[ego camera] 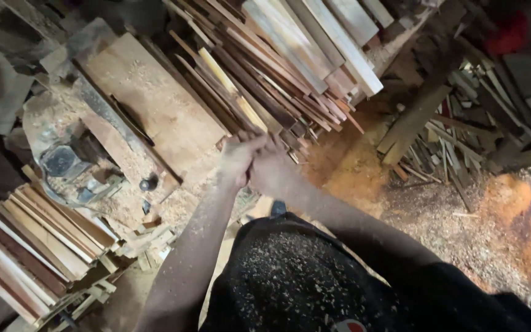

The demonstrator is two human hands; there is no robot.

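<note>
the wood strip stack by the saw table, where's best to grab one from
Probably the near cut ends of the wood strips, coming from the person's side. They lie tilted with ends jutting toward the hands, which already meet there; the far ends run off under the pile.

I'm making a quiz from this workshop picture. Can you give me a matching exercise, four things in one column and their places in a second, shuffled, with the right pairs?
Things:
1. Long stack of mixed pale and brown wooden slats
2. Flat sawdust-covered wooden tabletop
3. Bundle of short pale and dark wooden strips
4. Loose heap of orange sawdust

Places:
A. on the floor, right of the two hands
B. lower left corner of the view
C. its near ends at the left hand and right hand
D. left of the long stack

Pairs: 1-C, 2-D, 3-B, 4-A
</note>
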